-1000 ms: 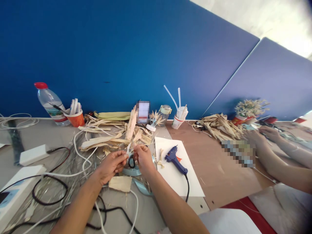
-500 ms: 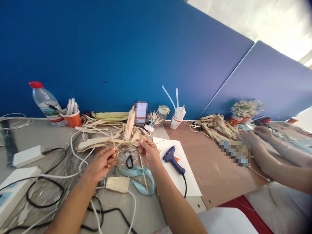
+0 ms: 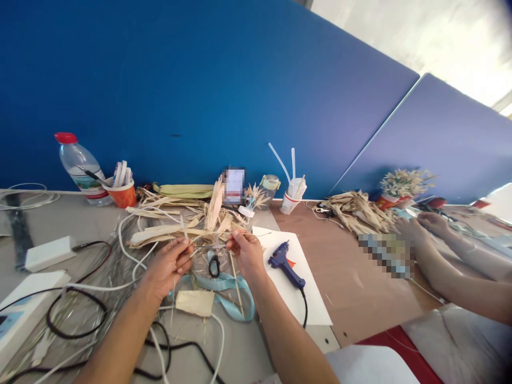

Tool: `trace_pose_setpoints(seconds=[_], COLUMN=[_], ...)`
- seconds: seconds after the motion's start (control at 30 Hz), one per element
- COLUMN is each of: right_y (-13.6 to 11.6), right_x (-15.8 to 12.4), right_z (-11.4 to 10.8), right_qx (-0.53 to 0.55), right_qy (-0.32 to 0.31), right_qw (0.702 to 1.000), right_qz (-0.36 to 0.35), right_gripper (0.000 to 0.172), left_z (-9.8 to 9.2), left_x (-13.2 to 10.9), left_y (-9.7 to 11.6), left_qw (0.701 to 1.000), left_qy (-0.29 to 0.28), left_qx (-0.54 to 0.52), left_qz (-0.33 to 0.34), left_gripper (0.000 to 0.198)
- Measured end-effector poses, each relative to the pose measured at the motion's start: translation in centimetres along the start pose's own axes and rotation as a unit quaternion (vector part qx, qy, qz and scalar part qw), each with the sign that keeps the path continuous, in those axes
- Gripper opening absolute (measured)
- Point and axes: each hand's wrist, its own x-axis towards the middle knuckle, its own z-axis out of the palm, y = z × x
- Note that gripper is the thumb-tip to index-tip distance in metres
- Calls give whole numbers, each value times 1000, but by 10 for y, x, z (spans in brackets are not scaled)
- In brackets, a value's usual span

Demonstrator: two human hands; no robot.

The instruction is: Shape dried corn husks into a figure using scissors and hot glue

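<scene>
My left hand [image 3: 172,264] is closed in a pinch on a narrow pale strip of corn husk [image 3: 183,226], which sticks up past the fingertips. Level with it on the right, my right hand [image 3: 247,253] also pinches, but what lies between its fingertips is too thin to make out. Dry corn husks [image 3: 160,236] are heaped just beyond both hands. Below and between them lie a flat cut piece of husk [image 3: 194,303], a light blue ribbon [image 3: 244,301], a thin stick [image 3: 236,282] and a small black loop [image 3: 214,265].
A blue glue gun [image 3: 286,264] rests on white paper [image 3: 312,304] to the right. White and black cables cross the left side near a power strip [image 3: 28,304]. Behind stand a bottle [image 3: 86,173], paper cups [image 3: 122,194] and a phone [image 3: 234,185]. Another person's hands [image 3: 412,234] are at far right.
The view has shifted slightly. Both hands keep their pinch at nearly the same spot, and the pale strip in my left hand stands out a little more clearly.
</scene>
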Motion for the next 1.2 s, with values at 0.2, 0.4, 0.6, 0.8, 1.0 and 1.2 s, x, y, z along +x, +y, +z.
trace_pose_setpoints(seconds=[0.2,0.4,0.6,0.8,1.0,1.2], right_y=[1,15,38,21,15,17], right_x=[5,2,-17,-19,-12,-12], right_z=[-4,1,19,15,7,9], right_qx=[14,-6,-114,-147,-186,-198], right_qy=[70,77,-6,-48,-43,-42], right_qw=[996,996,994,988,981,979], right_qz=[-45,-46,-3,-17,-34,-4], right_gripper=[18,17,18,14,11,17], left_z=[1,20,22,16,15,18], left_x=[-2,-13,-12,-9,-8,-10], left_y=[4,-2,-9,-3,-2,-6], left_qw=[999,999,996,996,996,992], left_qy=[7,-23,-28,3,13,5], left_qx=[-40,29,73,67,56,89], left_qz=[27,20,34,52,62,89], left_gripper=[13,17,19,23,25,23])
